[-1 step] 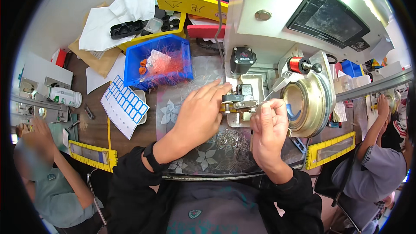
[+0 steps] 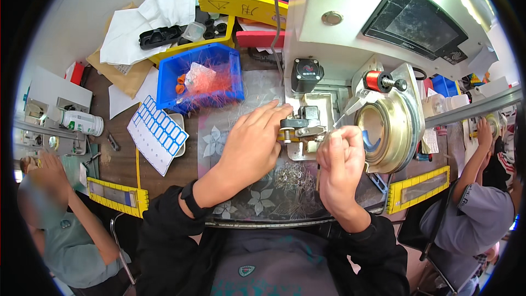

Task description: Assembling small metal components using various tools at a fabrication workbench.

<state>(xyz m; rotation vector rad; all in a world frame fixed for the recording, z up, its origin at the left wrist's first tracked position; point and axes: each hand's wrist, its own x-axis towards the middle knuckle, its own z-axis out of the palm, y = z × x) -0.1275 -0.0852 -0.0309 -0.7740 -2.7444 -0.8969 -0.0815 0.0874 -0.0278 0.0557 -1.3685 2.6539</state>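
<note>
My left hand (image 2: pixel 253 141) lies with its fingers stretched forward along the left side of a small metal clamp mechanism (image 2: pixel 304 123). Its fingertips are at the clamp's edge, and the thumb side is partly hidden. Just right of the clamp, my right hand (image 2: pixel 342 165) is closed in a pinch, thumb against curled fingers. Whatever it pinches is too small or too hidden to make out. A tangle of small metal pieces (image 2: pixel 289 178) lies on the mat between my hands. Beside my right hand stands a large brass-coloured reel (image 2: pixel 387 132) on the white machine (image 2: pixel 323 41).
A blue bin (image 2: pixel 164 92) with reddish strands sits left of the machine, near a sheet of blue-bordered labels (image 2: pixel 158 135). Above the reel is a red spool (image 2: pixel 378 81). A dark screen (image 2: pixel 413 22) faces the bench. Other people work on both sides.
</note>
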